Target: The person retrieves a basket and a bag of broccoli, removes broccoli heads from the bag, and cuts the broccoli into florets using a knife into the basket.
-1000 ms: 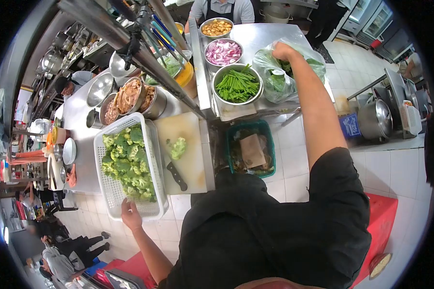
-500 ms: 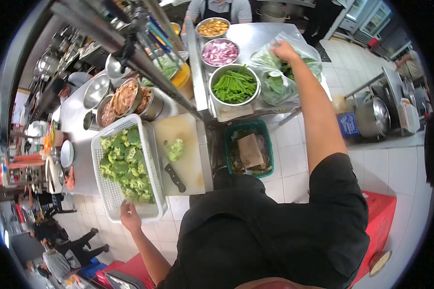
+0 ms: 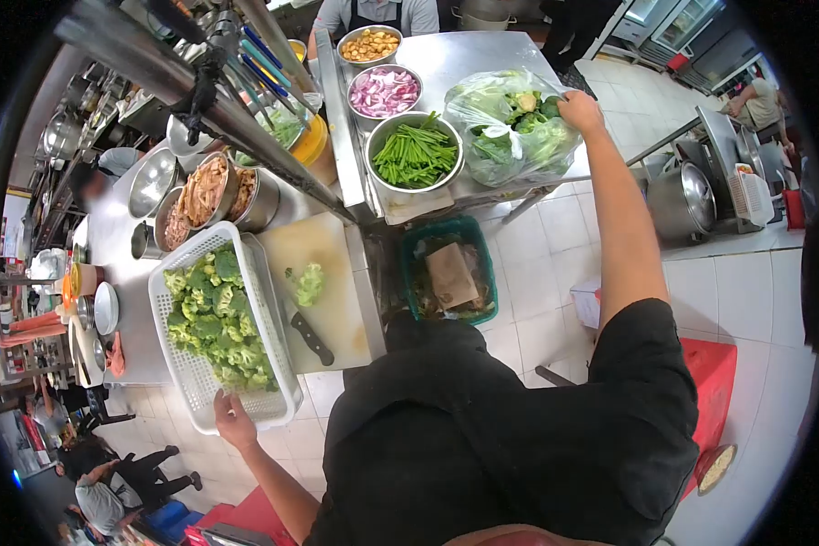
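Observation:
My right hand (image 3: 581, 112) is at the right edge of a clear plastic bag (image 3: 491, 100) with green vegetables inside, its fingers closed on the plastic. The bag's mouth is open and broccoli shows in it. My left hand (image 3: 234, 419) rests at the near end of a white basket (image 3: 175, 369) full of broccoli florets (image 3: 218, 314); its fingers are slightly curled and apart, with nothing seen in them. Right of the basket, a cutting board (image 3: 350, 318) carries one pale green floret (image 3: 309, 285) and a knife (image 3: 312, 338) with a dark handle.
Bowls of green beans (image 3: 416, 155), chopped onion (image 3: 384, 92) and browned pieces (image 3: 369, 44) line the steel table. A green bin (image 3: 487, 305) stands below. A metal pole (image 3: 246, 118) crosses above the left counter. A person (image 3: 419, 15) is across the table.
My right hand has moved from the bag's top to its right edge, and the bag has opened wider. The view has shifted, while my left hand stays at the basket.

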`<state>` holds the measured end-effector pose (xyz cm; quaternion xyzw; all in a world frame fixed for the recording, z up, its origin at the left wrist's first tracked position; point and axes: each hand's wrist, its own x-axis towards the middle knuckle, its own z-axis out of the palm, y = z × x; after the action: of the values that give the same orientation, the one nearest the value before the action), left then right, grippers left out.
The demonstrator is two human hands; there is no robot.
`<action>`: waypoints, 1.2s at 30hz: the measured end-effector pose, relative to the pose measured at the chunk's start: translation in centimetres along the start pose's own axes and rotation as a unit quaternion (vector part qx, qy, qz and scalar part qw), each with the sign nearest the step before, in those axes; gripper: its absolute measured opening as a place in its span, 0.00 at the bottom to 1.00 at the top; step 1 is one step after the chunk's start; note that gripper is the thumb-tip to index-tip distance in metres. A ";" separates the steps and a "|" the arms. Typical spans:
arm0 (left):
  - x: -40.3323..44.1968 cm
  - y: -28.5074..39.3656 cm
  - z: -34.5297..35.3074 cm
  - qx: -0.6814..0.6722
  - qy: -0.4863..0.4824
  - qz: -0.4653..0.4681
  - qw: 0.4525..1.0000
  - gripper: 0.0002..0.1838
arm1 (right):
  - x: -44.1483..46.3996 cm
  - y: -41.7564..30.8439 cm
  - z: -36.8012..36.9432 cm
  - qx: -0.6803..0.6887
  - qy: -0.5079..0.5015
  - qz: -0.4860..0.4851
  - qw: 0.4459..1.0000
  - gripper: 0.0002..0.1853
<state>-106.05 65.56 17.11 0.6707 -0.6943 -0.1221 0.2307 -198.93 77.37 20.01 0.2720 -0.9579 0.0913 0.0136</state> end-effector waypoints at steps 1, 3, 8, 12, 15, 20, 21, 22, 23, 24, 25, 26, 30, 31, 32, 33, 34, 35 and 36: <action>0.0 0.1 0.0 0.005 0.002 0.003 1.000 0.20 | 0.2 -0.1 0.2 0.009 0.018 -0.020 1.000 0.18; 0.2 -0.8 0.2 0.010 -0.001 0.011 1.000 0.21 | 1.0 -1.0 0.7 0.029 0.053 -0.060 0.996 0.21; 0.3 -1.2 0.1 0.009 -0.013 0.013 1.000 0.21 | -1.1 -5.2 1.4 0.073 -0.026 -0.079 0.994 0.26; 0.0 -0.8 0.0 0.003 0.000 0.015 1.000 0.21 | -3.6 -8.6 0.2 0.024 -0.019 -0.043 0.999 0.27; 0.1 -0.8 0.1 0.004 0.000 0.007 1.000 0.21 | -2.1 -9.2 0.8 0.017 -0.022 -0.027 0.999 0.29; 0.1 -0.4 -0.1 0.009 -0.011 -0.003 1.000 0.21 | -0.3 -10.3 0.5 0.063 0.026 -0.032 0.997 0.28; 0.2 -0.4 -0.1 0.006 -0.015 -0.006 1.000 0.21 | -0.6 -10.9 -0.5 0.058 0.032 -0.042 0.997 0.29; 0.2 -0.3 -0.1 0.003 -0.020 -0.009 1.000 0.21 | -0.4 -11.0 -1.0 0.059 0.032 -0.036 0.997 0.29; 0.3 -0.5 -0.1 0.006 -0.021 -0.002 1.000 0.20 | 0.1 -11.0 -1.2 0.060 0.031 -0.029 0.997 0.30; 0.4 -0.8 0.0 0.010 -0.021 0.004 1.000 0.20 | 0.7 -11.0 -1.2 0.061 0.030 -0.022 0.997 0.31; 0.5 -1.0 0.1 0.013 -0.021 0.010 1.000 0.20 | 1.4 -10.9 -1.3 0.067 0.027 -0.012 0.997 0.32; 0.5 -1.0 0.0 0.014 -0.024 0.009 1.000 0.20 | 1.5 -10.9 -2.0 0.068 0.024 -0.008 0.997 0.32; 0.6 -0.8 0.0 0.016 -0.033 0.009 0.999 0.20 | 2.1 -11.4 -4.5 0.061 0.043 -0.007 0.997 0.31; 0.6 -0.9 0.0 0.016 -0.035 0.010 0.999 0.20 | 2.4 -11.7 -5.4 0.052 0.026 -0.008 0.998 0.32; 0.5 -0.9 0.0 0.014 -0.037 0.008 0.999 0.20 | 2.4 -12.1 -6.3 0.043 0.009 -0.009 0.999 0.32; 0.5 -0.9 0.0 0.012 -0.039 0.005 0.999 0.20 | 2.3 -12.5 -7.0 0.039 0.010 -0.012 0.999 0.31; 0.6 -0.8 0.0 0.010 -0.039 0.003 0.999 0.20 | 2.0 -12.9 -7.8 0.037 0.009 -0.015 0.999 0.31; 0.7 -0.6 0.0 0.009 -0.038 0.004 0.999 0.20 | 1.5 -13.6 -8.9 0.036 0.008 -0.018 0.999 0.30; 0.8 -0.4 -0.1 0.010 -0.037 0.003 0.999 0.20 | 1.3 -14.1 -9.6 0.034 0.007 -0.023 0.999 0.30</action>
<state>-105.67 64.77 17.13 0.6656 -0.7058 -0.1394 0.1985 -192.88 66.62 31.90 0.2940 -0.9475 0.1253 0.0127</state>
